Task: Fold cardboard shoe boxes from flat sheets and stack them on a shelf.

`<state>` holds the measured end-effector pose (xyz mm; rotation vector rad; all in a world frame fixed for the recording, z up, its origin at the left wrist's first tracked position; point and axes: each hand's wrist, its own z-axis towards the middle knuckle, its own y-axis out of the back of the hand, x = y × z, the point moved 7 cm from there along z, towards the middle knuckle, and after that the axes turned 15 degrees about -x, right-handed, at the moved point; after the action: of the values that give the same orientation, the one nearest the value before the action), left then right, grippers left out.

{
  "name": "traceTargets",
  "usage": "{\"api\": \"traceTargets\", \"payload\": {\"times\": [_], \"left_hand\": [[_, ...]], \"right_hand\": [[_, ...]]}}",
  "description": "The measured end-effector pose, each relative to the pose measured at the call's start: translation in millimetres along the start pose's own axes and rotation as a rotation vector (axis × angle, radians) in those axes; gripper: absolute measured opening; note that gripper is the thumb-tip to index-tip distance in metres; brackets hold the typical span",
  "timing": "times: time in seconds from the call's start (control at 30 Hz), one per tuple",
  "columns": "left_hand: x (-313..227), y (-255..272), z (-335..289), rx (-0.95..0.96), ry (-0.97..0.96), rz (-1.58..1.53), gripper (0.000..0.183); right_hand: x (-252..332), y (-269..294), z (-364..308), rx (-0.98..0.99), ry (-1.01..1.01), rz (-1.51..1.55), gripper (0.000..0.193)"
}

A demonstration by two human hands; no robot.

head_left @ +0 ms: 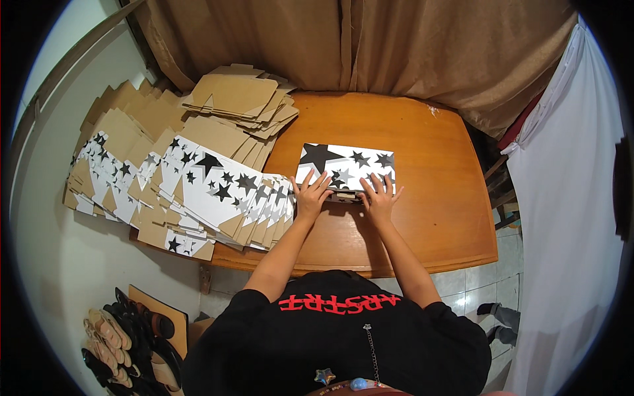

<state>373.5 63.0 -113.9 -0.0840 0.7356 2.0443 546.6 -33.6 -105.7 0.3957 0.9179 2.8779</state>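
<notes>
A white cardboard box (356, 156) patterned with black and grey stars lies on the wooden table in front of me, its lid down. Along its near side a dark front face shows, with a small pale patch in the middle. My left hand (310, 197) rests at the near left corner, fingers spread over the top edge. On the near right part, my right hand (380, 200) lies with its fingers stretched over the lid. Both thumbs point inward along the front edge. What the fingertips press on underneath cannot be made out.
Flat star-printed box blanks (205, 173) fan out in overlapping piles on the left of the orange-brown table (436, 218). Behind them stands a stack of plain brown blanks (238, 96). Brown curtains (422, 46) hang at the back. Shoes (135, 336) lie at the lower left.
</notes>
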Motion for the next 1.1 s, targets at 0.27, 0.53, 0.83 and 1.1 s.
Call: {"api": "traceTargets", "payload": {"times": [0.27, 0.53, 0.83, 1.1], "left_hand": [[-6.5, 0.8, 0.3, 0.067, -0.046, -0.024, 0.036], [-4.8, -3.4, 0.2, -0.017, -0.011, -0.013, 0.03], [-6.0, -6.9, -3.7, 0.024, -0.034, -0.081, 0.027], [-9.0, -6.3, -1.9, 0.03, -0.029, -0.116, 0.025]], "right_hand": [[-10.3, 3.9, 5.5, -0.018, -0.101, 0.174, 0.025], [-4.4, 5.6, -0.3, -0.106, -0.067, 0.19, 0.02], [31.2, 6.2, 5.2, 0.015, 0.056, 0.32, 0.038], [28.6, -24.5, 3.8, -0.007, -0.054, 0.21, 0.018]]}}
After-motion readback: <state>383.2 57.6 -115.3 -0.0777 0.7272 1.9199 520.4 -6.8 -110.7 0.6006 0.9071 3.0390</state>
